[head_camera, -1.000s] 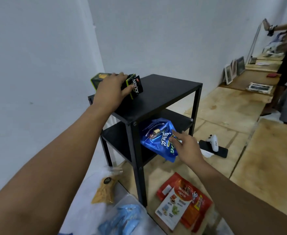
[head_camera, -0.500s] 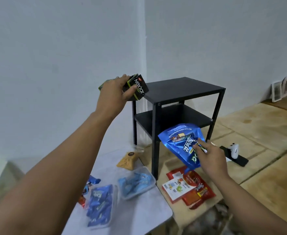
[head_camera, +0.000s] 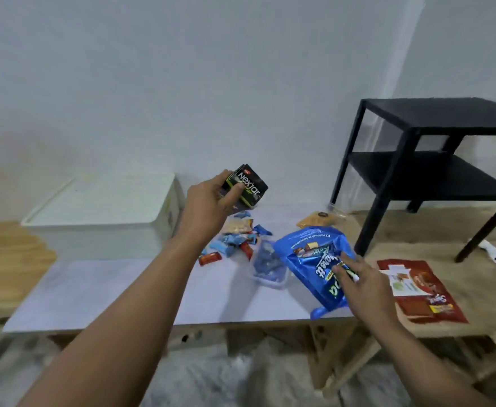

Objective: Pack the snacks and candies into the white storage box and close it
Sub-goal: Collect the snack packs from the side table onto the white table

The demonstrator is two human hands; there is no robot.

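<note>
My left hand (head_camera: 208, 202) grips a black Nextar snack box (head_camera: 248, 185) in the air above the white table. My right hand (head_camera: 361, 279) holds a blue snack bag (head_camera: 311, 257) low over the table's right part. The white storage box (head_camera: 106, 214) stands at the back left against the wall with its lid on. Several small wrapped candies (head_camera: 235, 240) lie loose in the table's middle. A clear tub of blue candies (head_camera: 268, 264) sits beside the blue bag. A yellow-brown snack pouch (head_camera: 318, 218) lies further back.
A red snack pouch (head_camera: 420, 289) lies on the wooden surface to the right. A black two-shelf stand (head_camera: 434, 148) rises at the back right. The white table (head_camera: 117, 292) has a wooden surface (head_camera: 3, 259) on its left. Floor shows below the front edge.
The view has swung left from the black stand to the white table and storage box. Both hands have carried the Nextar box and the blue bag from the stand over the table.
</note>
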